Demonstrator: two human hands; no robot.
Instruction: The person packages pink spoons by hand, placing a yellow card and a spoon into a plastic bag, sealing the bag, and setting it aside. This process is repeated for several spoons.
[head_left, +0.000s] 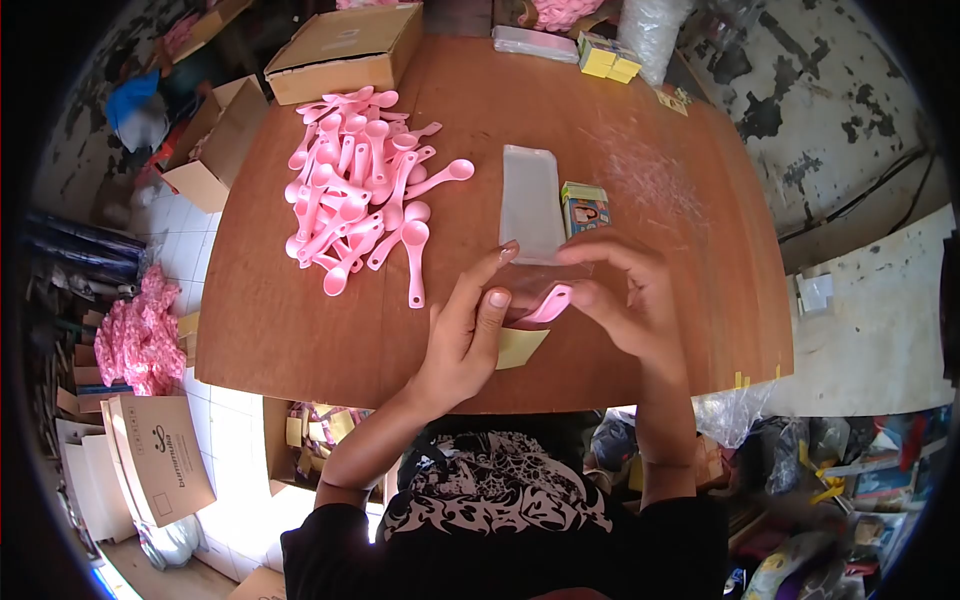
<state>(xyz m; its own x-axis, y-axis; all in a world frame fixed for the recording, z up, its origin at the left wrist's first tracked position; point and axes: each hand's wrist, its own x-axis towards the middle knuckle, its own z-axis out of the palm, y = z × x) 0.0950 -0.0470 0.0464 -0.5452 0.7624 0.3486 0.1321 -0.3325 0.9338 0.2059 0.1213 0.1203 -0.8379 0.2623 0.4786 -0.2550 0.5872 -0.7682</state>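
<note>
Between both hands is a clear plastic bag [530, 283] with a pink spoon [549, 304] at it, its handle pointing right. My left hand [473, 318] pinches the bag's left side between thumb and fingers. My right hand [625, 290] holds the bag's right side, its thumb beside the spoon handle. A stack of clear bags [531, 200] lies just beyond the hands. Right of the stack stands a small box with a picture [585, 212]. Under the hands lies a yellow paper piece [523, 347]. A heap of pink spoons [355, 180] covers the table's left part.
The brown table [700, 300] has a closed cardboard box [345, 55] at its back left. Yellow boxes [608, 58] and a plastic roll [652, 40] stand at the back right. Thin clear scraps [655, 180] lie at the right. A person [138, 112] is at the far left.
</note>
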